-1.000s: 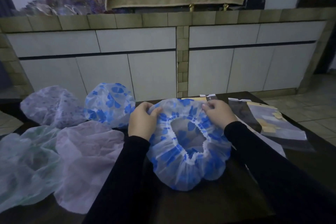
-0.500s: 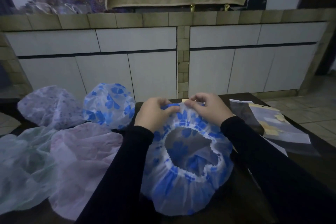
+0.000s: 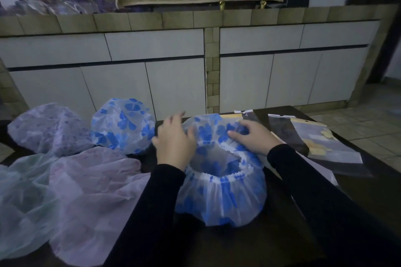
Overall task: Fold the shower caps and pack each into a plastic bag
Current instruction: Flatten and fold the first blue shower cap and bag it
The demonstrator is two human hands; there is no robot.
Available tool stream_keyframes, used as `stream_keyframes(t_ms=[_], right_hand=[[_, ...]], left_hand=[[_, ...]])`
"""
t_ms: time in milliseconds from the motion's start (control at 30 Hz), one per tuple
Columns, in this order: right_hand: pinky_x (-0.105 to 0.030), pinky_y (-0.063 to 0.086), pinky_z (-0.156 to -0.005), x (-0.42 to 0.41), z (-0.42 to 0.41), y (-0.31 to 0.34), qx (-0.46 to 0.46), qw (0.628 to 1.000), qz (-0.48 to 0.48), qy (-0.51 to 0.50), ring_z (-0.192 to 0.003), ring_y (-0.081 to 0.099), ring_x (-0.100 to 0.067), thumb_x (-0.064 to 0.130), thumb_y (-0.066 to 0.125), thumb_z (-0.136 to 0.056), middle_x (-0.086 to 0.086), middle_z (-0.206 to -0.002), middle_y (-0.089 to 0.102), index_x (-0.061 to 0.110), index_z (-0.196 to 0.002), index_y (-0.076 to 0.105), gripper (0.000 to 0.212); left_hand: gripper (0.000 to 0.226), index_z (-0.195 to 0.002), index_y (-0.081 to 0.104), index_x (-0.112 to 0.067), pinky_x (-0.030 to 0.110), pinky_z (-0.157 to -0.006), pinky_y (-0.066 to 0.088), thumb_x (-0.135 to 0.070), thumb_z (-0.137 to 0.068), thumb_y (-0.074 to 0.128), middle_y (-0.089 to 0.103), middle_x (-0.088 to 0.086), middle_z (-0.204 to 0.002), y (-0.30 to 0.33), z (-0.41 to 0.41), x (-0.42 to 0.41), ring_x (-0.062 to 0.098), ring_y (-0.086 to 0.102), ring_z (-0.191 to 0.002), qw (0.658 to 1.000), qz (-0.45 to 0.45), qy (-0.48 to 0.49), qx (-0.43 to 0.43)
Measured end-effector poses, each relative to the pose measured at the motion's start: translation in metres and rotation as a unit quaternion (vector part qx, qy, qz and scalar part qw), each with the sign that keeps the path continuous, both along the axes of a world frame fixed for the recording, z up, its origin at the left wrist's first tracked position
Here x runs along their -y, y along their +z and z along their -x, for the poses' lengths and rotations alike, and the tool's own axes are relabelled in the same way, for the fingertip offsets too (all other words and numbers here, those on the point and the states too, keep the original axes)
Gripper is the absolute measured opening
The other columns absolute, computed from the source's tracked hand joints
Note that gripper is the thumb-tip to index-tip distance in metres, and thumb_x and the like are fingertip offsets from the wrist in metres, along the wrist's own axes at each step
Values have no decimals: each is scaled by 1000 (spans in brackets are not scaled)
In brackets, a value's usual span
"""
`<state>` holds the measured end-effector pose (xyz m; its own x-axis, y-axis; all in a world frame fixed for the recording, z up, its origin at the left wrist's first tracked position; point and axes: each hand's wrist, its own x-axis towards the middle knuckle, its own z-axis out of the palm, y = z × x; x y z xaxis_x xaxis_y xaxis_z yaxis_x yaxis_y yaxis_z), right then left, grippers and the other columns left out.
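head view: left hand point(image 3: 173, 141) and right hand point(image 3: 252, 136) pinching far edge of blue-flowered shower cap point(image 3: 221, 193), on dark table point(image 3: 249, 240).

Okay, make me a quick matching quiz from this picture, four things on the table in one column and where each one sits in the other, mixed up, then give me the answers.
Things:
1. blue-flowered cap under the hands
2. second blue-flowered cap
3. pale green cap
4. plastic bags

Places:
A. far left edge of the table
B. right side of the table, lying flat
C. middle, elastic opening facing up
D. back of the table, just left of the left hand

Pairs: 1-C, 2-D, 3-A, 4-B
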<state>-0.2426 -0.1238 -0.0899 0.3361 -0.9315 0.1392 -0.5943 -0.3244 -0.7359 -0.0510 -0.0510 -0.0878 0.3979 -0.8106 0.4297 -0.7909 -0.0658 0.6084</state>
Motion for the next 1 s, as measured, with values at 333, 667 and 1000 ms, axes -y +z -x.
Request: stream_keyframes(t_ms=[333, 667, 1000], right_hand=[[-36, 53, -82, -17, 7, 17, 32, 992, -105, -55, -87, 68, -22, 56, 69, -76, -7, -98, 71, 8, -100, 68, 53], [-36, 48, -70, -19, 5, 16, 25, 998, 58, -30, -78, 61, -25, 44, 74, -77, -9, -84, 67, 19, -81, 67, 27], [-32, 47, -69, -24, 18, 6, -7, 994, 55, -94, -77, 60, -19, 55, 55, -87, -5, -80, 64, 12, -82, 64, 44]], left_hand=[[26, -74, 52, -23, 33, -69, 38, -42, -92, 54, 53, -5, -72, 24, 21, 6, 26, 57, -79, 997, 65, -1, 40], [42, -133, 47, -37, 50, -107, 21, -28, -92, 52, 47, -8, -136, 23, 16, -2, 16, 45, -122, 992, -58, -86, 68], [26, -87, 63, -21, 34, -73, 43, -42, -94, 50, 61, -1, -77, 21, 22, 4, 25, 58, -80, 998, 1, -19, 66]])
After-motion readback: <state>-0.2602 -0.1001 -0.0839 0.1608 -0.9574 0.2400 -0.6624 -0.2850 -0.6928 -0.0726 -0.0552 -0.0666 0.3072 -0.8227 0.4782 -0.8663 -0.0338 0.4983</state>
